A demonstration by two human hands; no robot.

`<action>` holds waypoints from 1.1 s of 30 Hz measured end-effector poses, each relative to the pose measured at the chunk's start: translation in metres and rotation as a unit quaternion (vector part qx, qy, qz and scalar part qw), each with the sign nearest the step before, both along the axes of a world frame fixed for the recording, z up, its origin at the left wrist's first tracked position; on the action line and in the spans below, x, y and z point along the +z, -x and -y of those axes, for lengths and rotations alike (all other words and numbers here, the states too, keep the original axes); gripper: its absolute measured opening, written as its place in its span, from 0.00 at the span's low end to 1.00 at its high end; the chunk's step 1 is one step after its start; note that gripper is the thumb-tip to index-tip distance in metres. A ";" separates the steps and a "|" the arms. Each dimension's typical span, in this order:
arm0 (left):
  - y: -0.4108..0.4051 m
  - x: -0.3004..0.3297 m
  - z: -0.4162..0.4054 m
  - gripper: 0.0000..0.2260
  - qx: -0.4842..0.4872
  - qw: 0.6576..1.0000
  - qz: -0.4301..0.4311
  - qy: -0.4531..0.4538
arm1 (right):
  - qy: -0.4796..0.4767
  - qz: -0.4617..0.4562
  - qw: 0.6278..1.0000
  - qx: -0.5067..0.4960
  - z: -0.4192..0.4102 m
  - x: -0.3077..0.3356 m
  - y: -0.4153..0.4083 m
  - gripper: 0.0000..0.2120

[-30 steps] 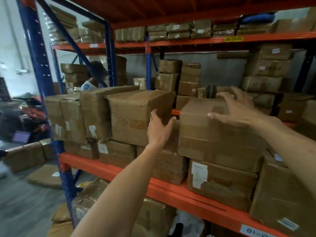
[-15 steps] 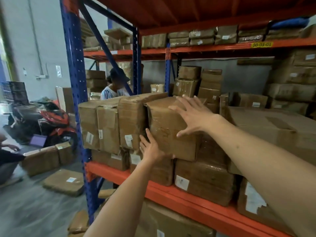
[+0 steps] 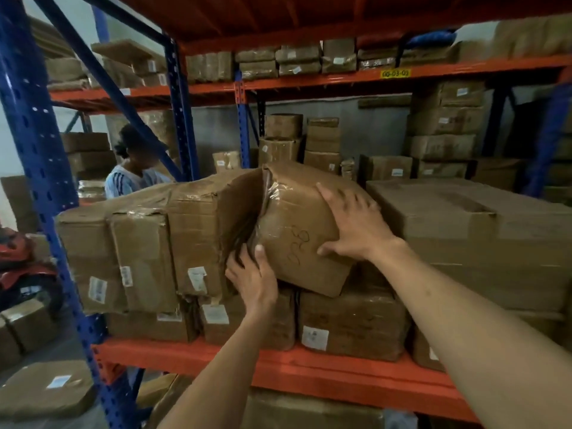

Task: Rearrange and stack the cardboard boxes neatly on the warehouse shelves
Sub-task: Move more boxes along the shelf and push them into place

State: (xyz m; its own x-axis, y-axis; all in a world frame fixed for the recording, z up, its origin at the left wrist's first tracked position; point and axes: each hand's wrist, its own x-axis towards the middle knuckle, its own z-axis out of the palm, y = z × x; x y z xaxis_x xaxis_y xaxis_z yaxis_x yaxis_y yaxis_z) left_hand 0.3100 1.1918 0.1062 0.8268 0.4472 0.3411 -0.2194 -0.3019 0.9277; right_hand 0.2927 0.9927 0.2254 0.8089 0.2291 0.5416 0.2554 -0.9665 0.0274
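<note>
A taped brown cardboard box (image 3: 297,224) with pen marks on its front sits tilted on the upper layer of boxes on the orange shelf (image 3: 278,370). My left hand (image 3: 252,278) grips its lower left corner, fingers tucked into the gap beside it. My right hand (image 3: 353,227) is spread over its right front face and top edge. To its left stands a row of upright boxes (image 3: 139,246), the nearest one (image 3: 201,233) dented. A large flat box (image 3: 483,230) lies to its right. More boxes (image 3: 349,323) sit underneath.
A blue upright post (image 3: 40,168) frames the shelf's left end. A person in a striped shirt (image 3: 130,178) stands behind the rack. Boxes lie on the floor at the left (image 3: 46,391). A red scooter (image 3: 18,261) is parked at the far left. Further racks behind hold stacked boxes (image 3: 445,125).
The marked box has tipped and swung outward from the row. My left hand has moved from under its front to its lower left corner, and my right hand has slid onto its right side.
</note>
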 end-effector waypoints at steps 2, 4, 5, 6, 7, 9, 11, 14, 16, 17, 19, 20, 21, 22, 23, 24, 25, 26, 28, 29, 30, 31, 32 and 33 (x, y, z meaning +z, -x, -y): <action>-0.003 0.023 0.014 0.25 -0.015 0.997 -0.017 0.075 | -0.065 -0.004 0.998 -0.013 0.018 -0.004 0.004 0.64; -0.010 0.044 0.028 0.24 -0.066 0.982 -0.024 0.174 | -0.103 -0.006 0.994 -0.025 0.029 -0.010 0.008 0.63; -0.014 0.051 0.033 0.25 -0.074 0.974 -0.018 0.216 | -0.109 -0.004 0.994 -0.028 0.031 -0.013 0.009 0.63; -0.019 0.056 0.035 0.25 -0.066 0.970 -0.013 0.233 | -0.114 -0.001 0.993 -0.031 0.030 -0.014 0.010 0.63; -0.022 0.060 0.035 0.25 -0.055 0.973 -0.010 0.225 | -0.121 -0.002 0.992 -0.035 0.027 -0.015 0.010 0.62; -0.024 0.065 0.028 0.24 -0.042 0.987 0.011 0.153 | -0.158 -0.013 0.986 -0.042 0.023 -0.021 0.009 0.63; -0.030 0.072 0.020 0.23 -0.057 0.995 0.049 0.067 | -0.234 -0.009 0.971 -0.043 0.022 -0.039 0.009 0.63; -0.035 0.081 0.018 0.24 -0.083 0.991 0.084 -0.055 | -0.328 0.010 0.943 -0.049 0.022 -0.072 0.014 0.62; -0.037 0.082 0.019 0.25 -0.090 0.986 0.092 -0.109 | -0.352 0.023 0.934 -0.057 0.020 -0.083 0.016 0.62; -0.037 0.083 0.019 0.26 -0.088 0.983 0.094 -0.127 | -0.353 0.028 0.933 -0.058 0.019 -0.084 0.016 0.61; -0.036 0.086 0.015 0.26 -0.087 0.980 0.099 -0.150 | -0.353 0.032 0.934 -0.056 0.018 -0.081 0.016 0.61; -0.035 0.089 0.014 0.26 -0.090 0.978 0.101 -0.162 | -0.360 0.031 0.931 -0.057 0.018 -0.081 0.017 0.61; -0.033 0.091 0.016 0.26 -0.093 0.974 0.107 -0.175 | -0.371 0.027 0.926 -0.059 0.019 -0.084 0.018 0.61; -0.031 0.094 0.020 0.26 -0.093 0.970 0.114 -0.194 | -0.385 0.020 0.921 -0.062 0.018 -0.088 0.020 0.61; -0.029 0.097 0.026 0.25 -0.095 0.964 0.120 -0.218 | -0.398 0.012 0.915 -0.071 0.017 -0.094 0.022 0.61; -0.027 0.101 0.034 0.24 -0.096 0.956 0.122 -0.249 | -0.403 0.005 0.911 -0.087 0.016 -0.101 0.024 0.62; -0.026 0.107 0.041 0.23 -0.091 0.947 0.121 -0.284 | -0.399 -0.003 0.910 -0.109 0.015 -0.107 0.026 0.62; -0.024 0.112 0.047 0.21 -0.086 0.937 0.118 -0.319 | -0.391 -0.007 0.911 -0.133 0.012 -0.112 0.027 0.63; -0.022 0.116 0.055 0.17 -0.091 0.914 0.109 -0.381 | -0.367 -0.004 0.913 -0.177 0.008 -0.113 0.032 0.63; -0.019 0.116 0.056 0.17 -0.094 0.908 0.097 -0.397 | -0.353 -0.006 0.915 -0.195 0.005 -0.111 0.034 0.62; -0.019 0.116 0.055 0.16 -0.090 0.908 0.084 -0.400 | -0.338 -0.014 0.916 -0.215 0.003 -0.106 0.036 0.62; -0.020 0.116 0.054 0.16 -0.089 0.912 0.066 -0.396 | -0.321 -0.026 0.917 -0.236 0.001 -0.100 0.039 0.60; -0.017 0.118 0.052 0.16 -0.097 0.914 0.052 -0.391 | -0.296 -0.045 0.919 -0.258 0.001 -0.092 0.041 0.57; -0.013 0.118 0.050 0.16 -0.101 0.906 0.041 -0.408 | -0.265 -0.068 0.921 -0.278 0.004 -0.083 0.043 0.54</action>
